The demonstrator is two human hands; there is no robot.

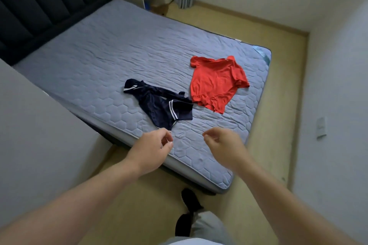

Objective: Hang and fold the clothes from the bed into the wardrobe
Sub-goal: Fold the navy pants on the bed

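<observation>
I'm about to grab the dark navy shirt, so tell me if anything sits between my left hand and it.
Nothing visible does. The left hand hovers empty near the hem of the crumpled navy white-striped shirt; only bare quilted grey-blue mattress lies between them.

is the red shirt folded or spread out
Spread out: the red shirt lies flat on the bed, both sleeves out, hem slightly rumpled.

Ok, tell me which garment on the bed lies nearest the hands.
The navy white-striped garment, crumpled just beyond the left hand; the red shirt lies farther back.
</observation>
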